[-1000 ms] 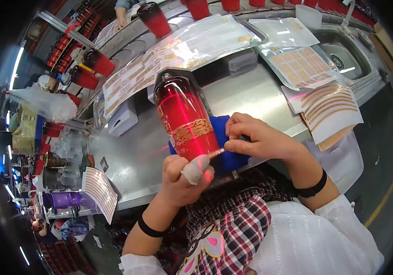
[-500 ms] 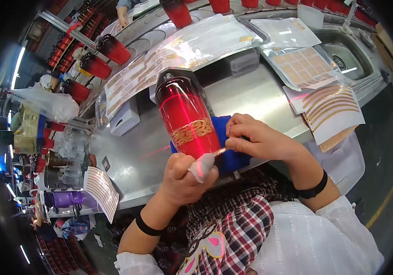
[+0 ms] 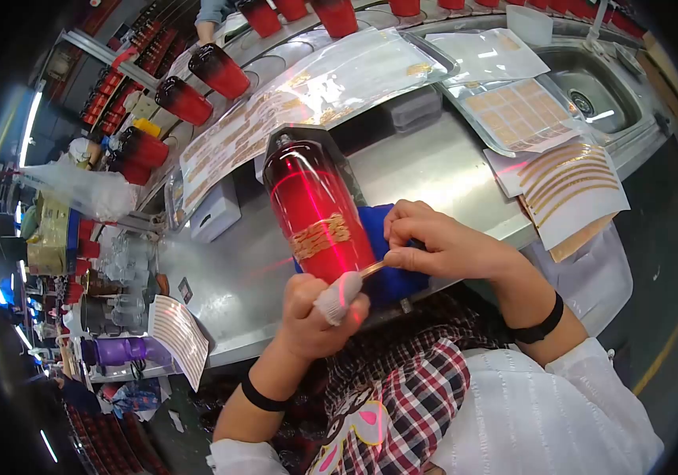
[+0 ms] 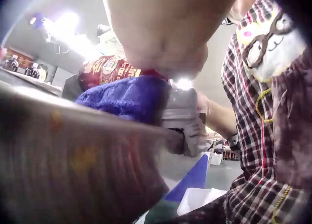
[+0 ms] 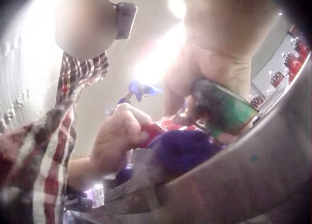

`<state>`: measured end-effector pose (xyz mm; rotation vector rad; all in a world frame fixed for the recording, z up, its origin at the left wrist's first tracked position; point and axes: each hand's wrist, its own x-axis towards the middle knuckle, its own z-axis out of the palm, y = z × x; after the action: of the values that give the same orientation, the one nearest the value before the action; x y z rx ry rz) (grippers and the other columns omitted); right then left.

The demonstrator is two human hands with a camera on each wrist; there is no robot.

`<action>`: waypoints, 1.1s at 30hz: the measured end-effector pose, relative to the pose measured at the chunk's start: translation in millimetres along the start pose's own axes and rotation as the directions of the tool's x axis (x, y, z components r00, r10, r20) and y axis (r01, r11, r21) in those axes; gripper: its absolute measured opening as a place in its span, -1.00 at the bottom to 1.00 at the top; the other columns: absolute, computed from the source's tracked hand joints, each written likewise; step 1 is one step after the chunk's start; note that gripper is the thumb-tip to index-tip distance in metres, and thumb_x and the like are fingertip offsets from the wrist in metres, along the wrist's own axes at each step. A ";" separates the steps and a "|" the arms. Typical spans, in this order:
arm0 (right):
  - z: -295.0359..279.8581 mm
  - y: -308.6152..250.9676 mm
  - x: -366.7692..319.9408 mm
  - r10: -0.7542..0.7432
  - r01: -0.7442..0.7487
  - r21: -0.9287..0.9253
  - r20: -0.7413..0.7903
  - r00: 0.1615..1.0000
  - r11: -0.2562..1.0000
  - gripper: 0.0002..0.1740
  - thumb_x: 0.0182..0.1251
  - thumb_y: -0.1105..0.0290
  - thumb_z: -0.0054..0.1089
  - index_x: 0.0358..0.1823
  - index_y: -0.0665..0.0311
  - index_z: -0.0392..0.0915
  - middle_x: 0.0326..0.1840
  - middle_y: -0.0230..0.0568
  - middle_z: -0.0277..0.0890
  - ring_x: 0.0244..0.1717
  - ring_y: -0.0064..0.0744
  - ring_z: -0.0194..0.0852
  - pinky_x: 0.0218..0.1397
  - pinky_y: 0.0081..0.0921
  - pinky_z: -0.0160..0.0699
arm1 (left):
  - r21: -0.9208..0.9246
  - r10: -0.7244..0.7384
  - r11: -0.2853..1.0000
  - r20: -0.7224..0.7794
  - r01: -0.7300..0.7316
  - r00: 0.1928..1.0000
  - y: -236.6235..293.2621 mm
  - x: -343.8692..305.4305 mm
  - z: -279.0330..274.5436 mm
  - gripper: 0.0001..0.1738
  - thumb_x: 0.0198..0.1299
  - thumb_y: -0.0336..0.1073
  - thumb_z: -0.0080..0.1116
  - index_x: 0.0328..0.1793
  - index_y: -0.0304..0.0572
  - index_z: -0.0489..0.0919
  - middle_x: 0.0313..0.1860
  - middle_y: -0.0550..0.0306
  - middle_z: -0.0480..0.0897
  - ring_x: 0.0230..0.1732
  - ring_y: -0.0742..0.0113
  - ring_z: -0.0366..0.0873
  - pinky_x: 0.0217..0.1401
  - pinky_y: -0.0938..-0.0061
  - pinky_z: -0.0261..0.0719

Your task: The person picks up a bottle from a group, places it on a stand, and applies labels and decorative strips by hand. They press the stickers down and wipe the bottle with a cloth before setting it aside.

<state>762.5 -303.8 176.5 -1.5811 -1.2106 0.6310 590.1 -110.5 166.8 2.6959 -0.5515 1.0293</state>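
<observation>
A glossy red bottle, dark at its neck and banded with a gold pattern, lies tilted in a dark angular holder. My left hand grips its near end, a white finger sleeve on the thumb pressed at the rim. Beside it, my right hand pinches a thin gold strip that runs to the bottle's bottom edge. Blue cloth lies under the bottle, and in the left wrist view the blue cloth sits below the red bottle.
Decal sheets lie across the back of the steel bench. On the right, gold-striped sheets lie near a sink. Red and black containers line the conveyor behind. A striped sheet overhangs the front left edge.
The bottle has turned, carrying its gold band leftward, and its angle has shifted slightly. More of the thin strip shows between my hands. The containers on the conveyor have moved to the right.
</observation>
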 end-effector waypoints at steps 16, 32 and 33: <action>5.1 2.1 0.9 -0.008 0.008 0.002 -0.039 0.999 1.000 -0.68 0.32 0.16 0.28 -0.30 0.30 0.53 -0.14 -0.13 0.39 0.04 -0.10 0.29 0.15 -0.26 0.30 | -0.039 0.003 0.999 -0.019 -0.003 1.000 4.1 6.7 -6.6 -0.66 -0.27 -0.43 0.43 -0.28 0.10 0.63 -0.05 0.28 0.54 -0.13 0.23 0.38 -0.29 0.31 0.40; 11.6 5.2 -1.0 -0.030 0.029 -0.007 -0.096 0.995 1.000 -0.71 0.30 0.17 0.30 -0.32 0.28 0.55 -0.13 -0.11 0.40 0.04 -0.06 0.28 0.16 -0.24 0.29 | 0.052 0.128 0.990 0.074 -0.132 0.989 -1.4 11.5 -15.7 -0.61 -0.32 -0.44 0.41 -0.26 0.12 0.63 -0.12 0.23 0.45 -0.21 0.22 0.40 -0.31 0.43 0.39; 11.8 6.2 -0.9 -0.028 0.028 -0.001 -0.095 0.995 1.000 -0.71 0.30 0.17 0.30 -0.32 0.28 0.55 -0.13 -0.11 0.40 0.04 -0.06 0.28 0.16 -0.24 0.29 | 0.026 0.107 0.994 0.062 -0.109 0.992 -1.0 13.5 -13.7 -0.62 -0.31 -0.43 0.40 -0.26 0.12 0.63 -0.11 0.24 0.46 -0.19 0.23 0.40 -0.29 0.43 0.39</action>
<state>754.7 -299.9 166.4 -1.5742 -1.1597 0.5317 591.6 -108.9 185.9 2.7580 -0.7064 0.9924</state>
